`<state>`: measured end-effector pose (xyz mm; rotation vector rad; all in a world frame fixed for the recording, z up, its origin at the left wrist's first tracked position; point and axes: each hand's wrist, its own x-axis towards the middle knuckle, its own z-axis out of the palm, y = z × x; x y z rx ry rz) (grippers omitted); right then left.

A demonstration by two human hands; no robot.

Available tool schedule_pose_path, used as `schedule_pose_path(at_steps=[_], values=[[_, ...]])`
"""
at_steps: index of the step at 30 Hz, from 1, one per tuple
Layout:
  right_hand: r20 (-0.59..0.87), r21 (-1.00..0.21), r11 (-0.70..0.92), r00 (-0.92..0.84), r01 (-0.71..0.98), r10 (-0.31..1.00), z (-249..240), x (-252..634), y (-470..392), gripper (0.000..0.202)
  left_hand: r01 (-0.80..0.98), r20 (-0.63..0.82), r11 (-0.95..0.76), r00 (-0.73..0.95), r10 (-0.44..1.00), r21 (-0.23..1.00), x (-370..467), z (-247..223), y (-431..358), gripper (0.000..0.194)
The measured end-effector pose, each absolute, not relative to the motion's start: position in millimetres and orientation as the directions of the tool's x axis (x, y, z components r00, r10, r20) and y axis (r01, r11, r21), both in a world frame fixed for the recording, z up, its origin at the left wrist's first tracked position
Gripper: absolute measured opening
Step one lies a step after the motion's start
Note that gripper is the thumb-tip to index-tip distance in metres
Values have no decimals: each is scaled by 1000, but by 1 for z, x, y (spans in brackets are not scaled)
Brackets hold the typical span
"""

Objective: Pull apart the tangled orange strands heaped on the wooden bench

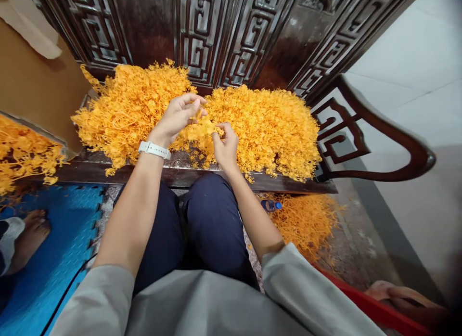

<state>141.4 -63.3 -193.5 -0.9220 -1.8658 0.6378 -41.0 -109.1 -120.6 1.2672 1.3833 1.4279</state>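
My left hand [179, 115], with a white watch band [155, 149] at the wrist, is raised over the gap between two heaps of orange-yellow artificial flowers. Its thumb and fingers are curled together around a small flower piece, which is partly hidden and blurred. Lower and to the right, my right hand [226, 146] pinches a bunch of orange artificial flowers [202, 130] between thumb and fingertips. This bunch stretches across the space between both hands. The left heap [126, 105] shows long thin stems; the right heap [267, 129] is a dense mass of small blossoms.
A dark carved wooden bench [151, 174] bears the heaps, its curved armrest [404, 170] at right. More orange stems [306, 225] lie below beside a blue-capped bottle [270, 205]. At left are a cardboard box [36, 81], a blue mat [68, 230] and another person's foot [32, 235].
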Motion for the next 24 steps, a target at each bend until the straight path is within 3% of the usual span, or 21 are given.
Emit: schedule_pose_path(at_steps=[3, 6, 9, 11, 14, 18, 24], values=[[430, -820, 486, -234, 303, 872, -186, 148, -60, 7, 376, 115, -72, -92, 989, 924, -41, -134, -105, 49], [415, -841, 454, -186, 294, 890, -178, 155, -50, 14, 668, 22, -50, 51, 998, 743, -37, -147, -102, 70], [416, -849, 443, -151, 289, 897, -174, 163, -36, 22, 873, -73, -4, 45, 996, 488, -33, -155, -98, 46], [432, -844, 447, -119, 298, 894, -175, 169, -26, 27, 921, -81, 1, 33, 996, 391, -32, -156, -96, 25], [485, -813, 476, -61, 335, 872, -178, 180, -14, 32, 914, -37, -44, 64, 997, 402, -34, -151, -95, 29], [501, -770, 473, -53, 429, 864, -180, 195, -5, 37, 846, -20, -51, 73, 997, 530, -39, -144, -98, 42], [518, -770, 478, -23, 422, 855, -177, 202, 8, 35, 803, -86, 29, 28, 996, 596, -57, -147, -98, 26]])
